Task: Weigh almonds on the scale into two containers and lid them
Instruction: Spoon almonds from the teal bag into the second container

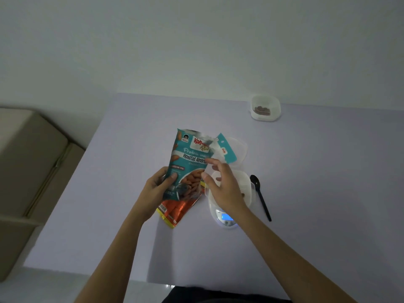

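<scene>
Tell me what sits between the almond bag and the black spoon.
The scale with a container on it, and the right hand hovering over both, as the head view shows.

Pale lilac table, white digital scale near its middle, black spoon just right of the scale, clear plastic lid beyond the scale, small container of almonds well beyond it, rightward.

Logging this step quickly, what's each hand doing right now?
Left hand: holding the almond bag by its lower half.
Right hand: open, fingers loosely spread above the scale, holding nothing.
</scene>
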